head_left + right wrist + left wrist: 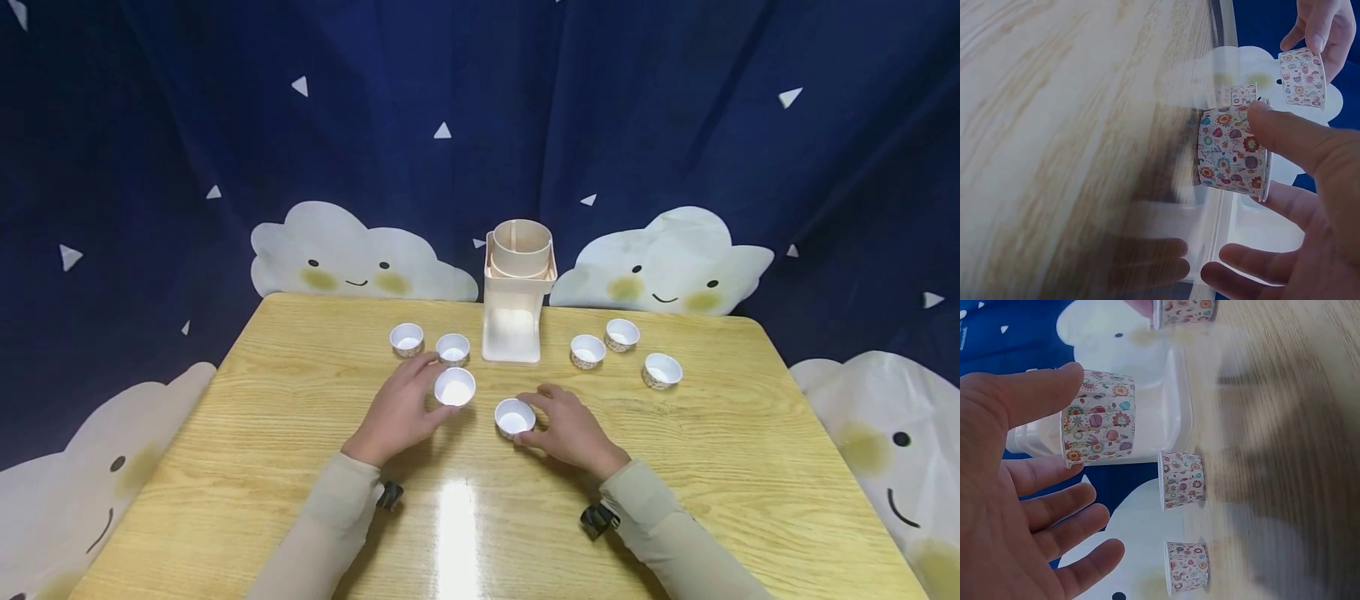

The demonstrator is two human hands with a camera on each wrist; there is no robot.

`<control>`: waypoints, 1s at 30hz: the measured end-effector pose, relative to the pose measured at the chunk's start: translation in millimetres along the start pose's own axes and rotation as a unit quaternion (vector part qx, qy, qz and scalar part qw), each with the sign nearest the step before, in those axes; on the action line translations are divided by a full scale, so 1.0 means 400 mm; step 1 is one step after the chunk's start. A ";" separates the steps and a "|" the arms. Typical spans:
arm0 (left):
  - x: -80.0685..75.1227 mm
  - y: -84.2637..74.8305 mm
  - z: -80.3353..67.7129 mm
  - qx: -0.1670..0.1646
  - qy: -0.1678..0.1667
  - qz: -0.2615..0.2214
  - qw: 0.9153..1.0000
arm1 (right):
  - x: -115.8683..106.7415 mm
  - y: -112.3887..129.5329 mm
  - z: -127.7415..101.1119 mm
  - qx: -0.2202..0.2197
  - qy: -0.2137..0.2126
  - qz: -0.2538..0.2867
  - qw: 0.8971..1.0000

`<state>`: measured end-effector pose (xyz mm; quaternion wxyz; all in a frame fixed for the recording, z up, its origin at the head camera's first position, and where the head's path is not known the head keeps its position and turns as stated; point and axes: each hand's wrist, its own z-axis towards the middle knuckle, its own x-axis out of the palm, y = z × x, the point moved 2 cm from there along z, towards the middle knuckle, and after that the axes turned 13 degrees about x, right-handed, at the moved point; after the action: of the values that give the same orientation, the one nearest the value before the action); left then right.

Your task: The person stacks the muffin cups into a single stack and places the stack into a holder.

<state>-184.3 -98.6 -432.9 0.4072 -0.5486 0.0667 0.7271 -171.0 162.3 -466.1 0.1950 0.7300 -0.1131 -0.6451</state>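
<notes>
My left hand pinches a small paper baking cup by its rim between thumb and index finger. In the left wrist view that flower-printed cup is raised off the table, with the other fingers spread. To the right, my right hand pinches a second white-lined baking cup between thumb and fingers. In the right wrist view this cup is upright, low at the tabletop; whether its base touches the wood I cannot tell. Both cups look empty inside.
A cream plastic stand with a round top is at the table's back middle. Two baking cups, one of them, stand to its left. Three more, including one, stand to its right. A dark blue curtain hangs behind the wooden table.
</notes>
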 end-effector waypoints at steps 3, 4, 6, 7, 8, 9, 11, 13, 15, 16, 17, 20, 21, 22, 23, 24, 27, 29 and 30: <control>0.001 -0.001 0.000 0.007 -0.004 0.000 1.000 | -0.001 0.000 0.001 0.000 0.000 -0.002 1.000; 0.002 -0.002 0.001 0.006 -0.005 -0.001 1.000 | -0.001 0.000 0.001 0.000 0.001 -0.002 1.000; 0.002 -0.004 0.002 0.004 -0.003 -0.003 1.000 | -0.001 0.000 0.000 0.000 0.002 -0.002 1.000; 0.002 -0.005 0.003 0.001 -0.001 -0.004 1.000 | -0.002 0.000 0.000 -0.001 0.002 -0.002 1.000; 0.003 -0.007 0.004 0.000 0.000 -0.005 1.000 | -0.002 0.000 0.000 -0.001 0.003 -0.002 1.000; 0.003 -0.008 0.006 -0.004 0.003 -0.008 1.000 | -0.002 0.000 0.001 0.000 0.004 -0.001 1.000; 0.005 -0.012 0.009 -0.005 0.007 -0.011 1.000 | -0.003 0.001 0.001 0.001 0.005 0.001 1.000; 0.007 -0.016 0.012 -0.005 0.008 -0.014 1.000 | -0.003 0.001 0.001 0.000 0.005 0.001 1.000; 0.009 -0.020 0.016 -0.003 0.007 -0.016 1.000 | -0.003 0.001 0.001 0.000 0.005 -0.001 1.000; 0.011 -0.022 0.019 0.000 0.006 -0.017 1.000 | -0.002 0.000 0.001 -0.001 0.004 -0.004 1.000; 0.012 -0.024 0.021 0.000 0.006 -0.017 1.000 | -0.002 0.000 0.001 -0.001 0.005 -0.005 1.000; 0.018 -0.028 0.031 0.001 0.008 -0.020 1.000 | -0.001 -0.002 0.003 0.002 0.007 -0.004 1.000; 0.020 -0.029 0.035 0.002 0.011 -0.022 1.000 | -0.002 -0.002 0.002 0.004 0.007 -0.002 1.000; 0.024 -0.030 0.039 0.001 0.016 -0.023 1.000 | -0.002 -0.002 0.002 0.002 0.005 -0.002 1.000; 0.027 -0.031 0.042 -0.001 0.020 -0.024 1.000 | -0.003 -0.001 0.002 0.004 0.006 0.002 1.000; 0.031 -0.032 0.046 -0.002 0.024 -0.026 0.999 | -0.002 -0.001 0.002 0.003 0.006 0.003 1.000; 0.043 -0.037 0.057 -0.004 0.041 -0.029 0.999 | -0.003 -0.003 0.003 0.002 0.004 0.006 1.000; 0.051 -0.040 0.061 -0.005 0.050 -0.033 0.998 | -0.001 -0.005 0.005 0.000 0.002 0.007 1.000; 0.053 -0.043 0.063 -0.005 0.054 -0.034 0.998 | -0.001 -0.005 0.006 -0.002 0.000 0.007 1.000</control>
<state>-193.1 -62.5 -435.2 0.4250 -0.5914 0.0661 0.6821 -173.5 163.9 -466.7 0.2011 0.7287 -0.1167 -0.6441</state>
